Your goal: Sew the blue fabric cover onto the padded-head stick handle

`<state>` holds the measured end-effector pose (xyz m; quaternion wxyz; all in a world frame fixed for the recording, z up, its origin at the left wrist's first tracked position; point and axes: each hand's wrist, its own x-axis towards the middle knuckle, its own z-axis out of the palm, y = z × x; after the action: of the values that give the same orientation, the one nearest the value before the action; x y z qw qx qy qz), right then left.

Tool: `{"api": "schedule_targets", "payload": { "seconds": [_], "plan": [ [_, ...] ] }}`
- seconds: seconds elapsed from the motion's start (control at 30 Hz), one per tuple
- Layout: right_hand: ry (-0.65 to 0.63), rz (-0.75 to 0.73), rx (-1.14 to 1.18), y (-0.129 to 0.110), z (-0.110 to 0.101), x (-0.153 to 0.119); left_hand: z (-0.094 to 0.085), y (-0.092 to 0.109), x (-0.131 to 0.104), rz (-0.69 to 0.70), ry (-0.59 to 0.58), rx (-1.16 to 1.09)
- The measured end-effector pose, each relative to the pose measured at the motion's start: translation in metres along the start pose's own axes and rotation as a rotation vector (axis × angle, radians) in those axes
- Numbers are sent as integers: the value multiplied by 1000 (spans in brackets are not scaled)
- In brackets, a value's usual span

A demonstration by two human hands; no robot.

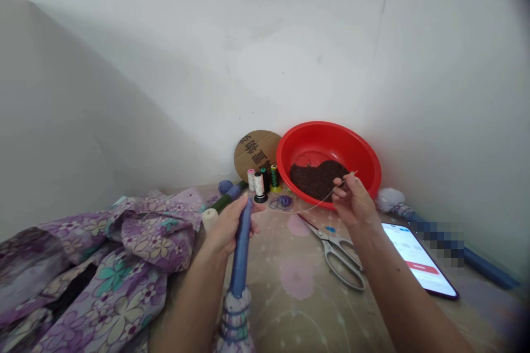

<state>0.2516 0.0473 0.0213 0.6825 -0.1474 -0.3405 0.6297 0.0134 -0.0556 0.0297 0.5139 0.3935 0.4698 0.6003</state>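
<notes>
My left hand [232,226] is wrapped round a blue rod [242,253]. Bands of blue cord bind floral cloth [235,320] to the rod's lower end. Over the front of the red basin, my right hand [351,198] pinches a thin pale thread [321,202] between thumb and fingers. The thread sags across toward the rod's top at my left hand. Below my right hand lie large scissors [337,253] with silvery handles. Past my left hand stand several thread spools [259,185], and a small purple yarn bundle [284,201] lies near them.
Dark brown loose material lies in the red basin [285,143] against the wall. Behind the spools leans a round cardboard piece [252,154]. Floral fabric [120,265] is heaped at left. A lit phone [422,265] and another blue rod [484,265] lie at right.
</notes>
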Motion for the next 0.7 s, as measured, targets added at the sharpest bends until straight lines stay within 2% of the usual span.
{"api": "schedule_targets", "payload": {
  "seconds": [0.1, 0.2, 0.37, 0.47, 0.57, 0.7],
  "plan": [
    [69, -108, -89, 1, -5, 1, 4, 0, -2, -57, -68, 36],
    [62, -150, -187, 8, -2, -2, 7, -1, -2, -134, -158, 111],
    [-32, 0, -234, 37, 5, -16, 14, -5, -3, -234, -340, 357],
    [-88, 98, -272, 58, 5, -29, 16, -7, -5, -312, -418, 408],
    [-131, 201, -323, 73, 2, -43, 17, -12, -6, -355, -426, 403],
    [-169, 234, -371, 83, -2, -59, 14, -26, -1, -335, -347, 387]
  ]
}}
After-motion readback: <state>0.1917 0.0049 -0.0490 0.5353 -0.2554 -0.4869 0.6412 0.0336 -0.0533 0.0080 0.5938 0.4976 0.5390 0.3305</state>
